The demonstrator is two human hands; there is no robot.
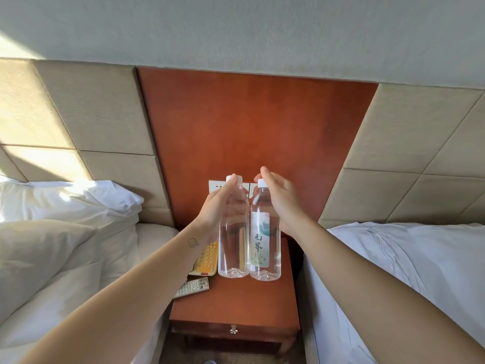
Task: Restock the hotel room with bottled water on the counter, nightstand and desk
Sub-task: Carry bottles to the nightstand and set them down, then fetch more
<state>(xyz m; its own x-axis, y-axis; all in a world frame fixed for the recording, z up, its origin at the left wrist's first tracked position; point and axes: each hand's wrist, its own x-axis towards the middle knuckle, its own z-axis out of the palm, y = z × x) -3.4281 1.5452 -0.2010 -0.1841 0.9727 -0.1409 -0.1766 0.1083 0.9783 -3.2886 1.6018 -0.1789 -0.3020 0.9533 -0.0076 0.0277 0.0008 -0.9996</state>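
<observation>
Two clear water bottles with white caps are held upright side by side above the reddish wooden nightstand (244,303). My left hand (219,206) grips the upper part of the left bottle (233,248), whose label faces away. My right hand (278,198) grips the upper part of the right bottle (265,248), whose white label with dark characters faces me. The two bottles almost touch each other. I cannot tell whether their bases rest on the nightstand top or hang just over it.
A cream and orange telephone (206,261) and a white remote control (193,286) lie on the nightstand's left side. White-sheeted beds flank it, the left bed (65,258) with pillows, the right bed (406,271) flat. White wall sockets (216,185) sit behind the bottles. The nightstand has a drawer knob (233,331).
</observation>
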